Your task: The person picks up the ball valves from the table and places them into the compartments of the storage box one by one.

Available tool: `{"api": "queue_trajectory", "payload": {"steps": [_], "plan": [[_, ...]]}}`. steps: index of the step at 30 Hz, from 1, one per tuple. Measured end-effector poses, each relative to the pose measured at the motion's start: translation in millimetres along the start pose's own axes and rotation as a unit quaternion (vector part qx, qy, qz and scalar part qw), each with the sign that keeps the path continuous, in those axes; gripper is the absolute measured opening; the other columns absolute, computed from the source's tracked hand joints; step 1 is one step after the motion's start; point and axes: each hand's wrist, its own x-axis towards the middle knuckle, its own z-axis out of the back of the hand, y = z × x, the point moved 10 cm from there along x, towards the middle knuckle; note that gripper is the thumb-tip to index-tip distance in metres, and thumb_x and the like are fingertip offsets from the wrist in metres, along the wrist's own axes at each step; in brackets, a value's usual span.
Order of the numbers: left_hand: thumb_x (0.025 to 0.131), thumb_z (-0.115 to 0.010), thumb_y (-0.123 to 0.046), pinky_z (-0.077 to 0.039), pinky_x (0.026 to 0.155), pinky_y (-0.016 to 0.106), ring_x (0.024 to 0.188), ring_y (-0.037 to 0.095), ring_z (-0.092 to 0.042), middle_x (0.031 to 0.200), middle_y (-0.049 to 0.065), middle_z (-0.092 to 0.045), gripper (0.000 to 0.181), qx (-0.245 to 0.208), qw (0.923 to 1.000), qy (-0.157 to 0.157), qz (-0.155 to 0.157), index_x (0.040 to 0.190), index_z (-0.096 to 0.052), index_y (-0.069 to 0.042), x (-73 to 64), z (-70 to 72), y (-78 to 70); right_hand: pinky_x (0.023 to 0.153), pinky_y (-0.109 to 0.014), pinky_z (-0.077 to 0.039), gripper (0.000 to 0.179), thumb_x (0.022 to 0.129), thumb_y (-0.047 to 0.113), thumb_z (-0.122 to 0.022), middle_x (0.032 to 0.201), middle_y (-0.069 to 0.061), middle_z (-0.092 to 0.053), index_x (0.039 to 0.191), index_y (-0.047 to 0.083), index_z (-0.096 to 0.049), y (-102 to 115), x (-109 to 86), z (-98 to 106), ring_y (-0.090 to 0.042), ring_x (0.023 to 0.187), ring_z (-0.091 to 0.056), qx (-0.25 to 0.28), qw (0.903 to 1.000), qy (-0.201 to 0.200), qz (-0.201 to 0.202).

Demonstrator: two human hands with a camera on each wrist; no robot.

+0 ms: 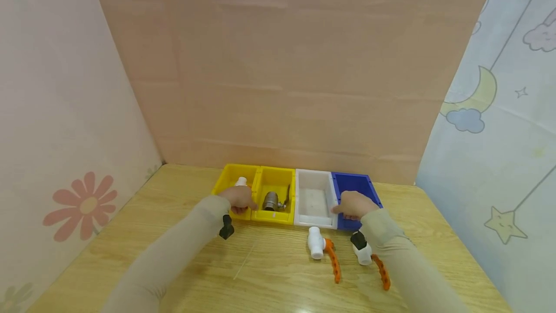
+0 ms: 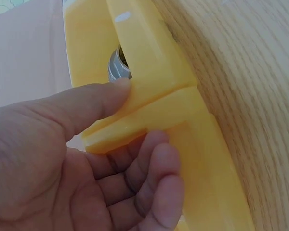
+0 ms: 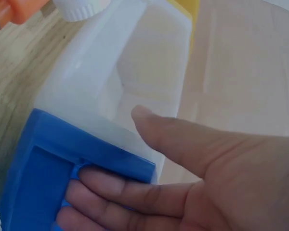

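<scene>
My left hand [image 1: 238,198] straddles the touching walls of two yellow bins; in the left wrist view its thumb lies over the right yellow bin [image 2: 156,57] and its curled fingers reach inside the left yellow bin [image 2: 221,192]. A metal ball valve [image 1: 271,201] lies in that right yellow bin. In the left yellow bin, a white plastic valve [image 1: 241,181] is partly hidden by the hand. My right hand [image 1: 355,204] grips the adjoining walls of the white bin [image 3: 72,77] and the blue bin [image 3: 36,178], thumb on the white side, fingers inside the blue.
Two white plastic ball valves with orange handles lie on the wooden table in front of the bins, one left [image 1: 316,244], one partly under the right wrist [image 1: 362,253]. The bins stand in a row before a brown backdrop [image 1: 286,86]. Patterned sheets flank the table.
</scene>
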Motion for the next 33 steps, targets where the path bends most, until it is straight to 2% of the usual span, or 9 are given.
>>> {"api": "queue_trajectory", "payload": {"steps": [5,9,14,18,21,27,33], "plan": [[0.092,-0.067,-0.031,-0.043,0.048,0.023,0.048,0.013,-0.043,0.055,0.001,-0.045,0.029,0.004,1.0,0.004,-0.003,0.072,-0.064,-0.009,-1.6,0.4,-1.6,0.054,-0.026,-0.046,0.036,0.091,0.038,-0.065,0.073,-0.005,-0.066,0.078,0.005,-0.068,4.1,-8.3,4.7,-0.019,0.063,-0.061,-0.015,0.9991,0.027,0.03],[0.092,-0.066,-0.03,-0.04,0.047,0.024,0.047,0.013,-0.04,0.054,0.001,-0.042,0.03,0.0,1.0,0.008,-0.001,0.071,-0.063,-0.009,-3.3,0.9,-2.0,0.054,-0.026,-0.045,0.039,0.091,0.041,-0.064,0.068,-0.002,-0.064,0.075,0.006,-0.068,11.2,-15.5,12.9,-0.014,0.057,-0.056,-0.027,0.997,0.029,0.066],[0.091,-0.067,-0.03,-0.039,0.047,0.023,0.048,0.013,-0.04,0.056,0.001,-0.043,0.028,-0.004,1.0,0.007,0.002,0.075,-0.066,-0.007,-5.1,0.9,-1.9,0.056,-0.025,-0.038,0.038,0.092,0.035,-0.064,0.06,0.001,-0.054,0.07,0.004,-0.062,28.7,-27.6,20.8,-0.011,0.054,-0.046,-0.009,0.9911,0.022,0.131],[0.091,-0.068,-0.03,-0.038,0.047,0.023,0.049,0.013,-0.039,0.056,0.001,-0.042,0.027,-0.013,0.9999,0.008,0.005,0.077,-0.066,-0.007,-6.3,0.7,-1.5,0.06,-0.028,-0.04,0.029,0.092,0.029,-0.065,0.067,-0.004,-0.058,0.078,0.004,-0.064,41.4,-37.3,20.4,-0.013,0.061,-0.049,0.013,0.9867,0.017,0.161],[0.09,-0.068,-0.03,-0.037,0.047,0.023,0.049,0.013,-0.039,0.056,0.001,-0.042,0.028,-0.013,0.9999,0.008,0.006,0.075,-0.066,-0.007,-6.9,1.0,-1.0,0.061,-0.028,-0.041,0.025,0.092,0.03,-0.066,0.072,-0.004,-0.06,0.083,0.006,-0.065,46.0,-39.6,12.4,-0.013,0.065,-0.05,0.014,0.9868,0.017,0.16],[0.091,-0.068,-0.03,-0.04,0.047,0.023,0.049,0.013,-0.041,0.057,0.001,-0.044,0.027,-0.009,0.9999,0.002,0.004,0.077,-0.066,-0.007,-6.0,1.9,-1.8,0.059,-0.027,-0.036,0.026,0.09,0.032,-0.068,0.067,0.003,-0.049,0.078,0.01,-0.06,48.7,-39.2,-7.0,-0.013,0.063,-0.045,-0.001,0.9892,0.011,0.146],[0.091,-0.068,-0.03,-0.039,0.047,0.023,0.048,0.013,-0.039,0.056,0.001,-0.043,0.027,-0.008,0.9999,0.006,0.003,0.076,-0.066,-0.007,-5.0,0.3,-1.2,0.059,-0.028,-0.037,0.024,0.087,0.032,-0.071,0.069,0.002,-0.053,0.078,0.012,-0.061,50.4,-38.9,-23.6,-0.014,0.065,-0.048,-0.018,0.9905,0.011,0.136]]}}
